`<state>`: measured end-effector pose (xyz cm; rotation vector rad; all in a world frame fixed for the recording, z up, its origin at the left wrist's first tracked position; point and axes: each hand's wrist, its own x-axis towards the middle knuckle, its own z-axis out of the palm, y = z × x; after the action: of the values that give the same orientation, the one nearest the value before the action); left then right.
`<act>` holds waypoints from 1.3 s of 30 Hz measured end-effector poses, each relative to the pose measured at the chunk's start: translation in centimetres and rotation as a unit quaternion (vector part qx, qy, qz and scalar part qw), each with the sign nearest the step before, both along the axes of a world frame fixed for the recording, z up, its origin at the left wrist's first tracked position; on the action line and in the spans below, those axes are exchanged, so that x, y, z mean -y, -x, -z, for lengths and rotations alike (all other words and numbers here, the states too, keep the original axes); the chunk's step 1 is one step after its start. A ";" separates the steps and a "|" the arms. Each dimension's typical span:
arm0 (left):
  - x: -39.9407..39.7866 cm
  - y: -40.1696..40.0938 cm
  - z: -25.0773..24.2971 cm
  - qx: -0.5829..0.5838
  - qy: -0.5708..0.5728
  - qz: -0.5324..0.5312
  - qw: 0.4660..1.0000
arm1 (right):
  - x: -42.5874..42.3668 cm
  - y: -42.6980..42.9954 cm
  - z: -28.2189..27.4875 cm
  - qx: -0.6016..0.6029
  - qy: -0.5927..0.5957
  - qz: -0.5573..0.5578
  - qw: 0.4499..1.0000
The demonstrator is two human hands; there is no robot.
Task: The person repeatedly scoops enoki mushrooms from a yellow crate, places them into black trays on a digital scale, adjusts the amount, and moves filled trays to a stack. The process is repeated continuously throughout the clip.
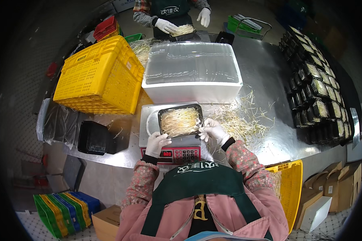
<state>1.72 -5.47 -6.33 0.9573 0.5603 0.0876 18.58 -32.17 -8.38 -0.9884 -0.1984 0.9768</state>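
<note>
A black plastic tray [160, 118] filled with pale bean sprouts [181, 121] is over the steel platform of a red digital scale [170, 155]. Whether the tray touches the platform cannot be told. My left hand [157, 144], in a white glove, pinches its near left corner. At the right end, my right hand [214, 131], gloved the same way, grips the rim. Just right of the scale, loose sprouts [239, 119] lie heaped on the metal table [261, 72].
Beyond the scale stands a white foam box [193, 92] holding clear plastic pieces. Yellow crates [99, 75] and a black tray [92, 137] are at the left. Filled packs [319, 87] are stacked at the right. A co-worker's gloved hand [166, 26] touches another sprout-filled tray [182, 33].
</note>
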 end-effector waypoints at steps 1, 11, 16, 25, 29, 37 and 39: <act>0.1 -0.1 0.2 0.012 -0.015 -0.024 1.000 | -0.6 0.1 0.2 -0.001 0.000 0.018 1.000; 4.2 -0.1 -2.1 -0.052 0.060 -0.027 0.996 | -4.9 -2.9 -7.7 0.628 0.451 0.055 0.632; 7.9 -2.8 -0.1 -0.020 0.123 0.059 0.990 | -15.2 0.0 -6.7 0.795 0.321 0.071 0.510; 7.6 -3.0 -0.5 -0.050 0.079 0.062 0.994 | -16.3 -3.0 -5.6 0.675 0.330 -0.036 0.659; 1.2 0.9 -3.9 -0.105 -0.197 0.126 0.967 | -10.9 -7.0 -5.7 0.676 0.229 -0.087 0.695; -24.7 12.2 -4.9 -0.412 -0.718 -0.177 0.532 | 1.7 -4.3 -3.7 0.209 0.287 -0.041 0.934; -27.9 13.6 -4.0 -0.425 -0.661 -0.105 0.610 | 3.5 -3.1 -3.2 0.231 0.289 -0.003 0.929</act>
<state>-11.87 22.43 -2.30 2.4469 1.6066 0.2855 21.66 -35.69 -5.16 -1.7622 -0.3136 0.8047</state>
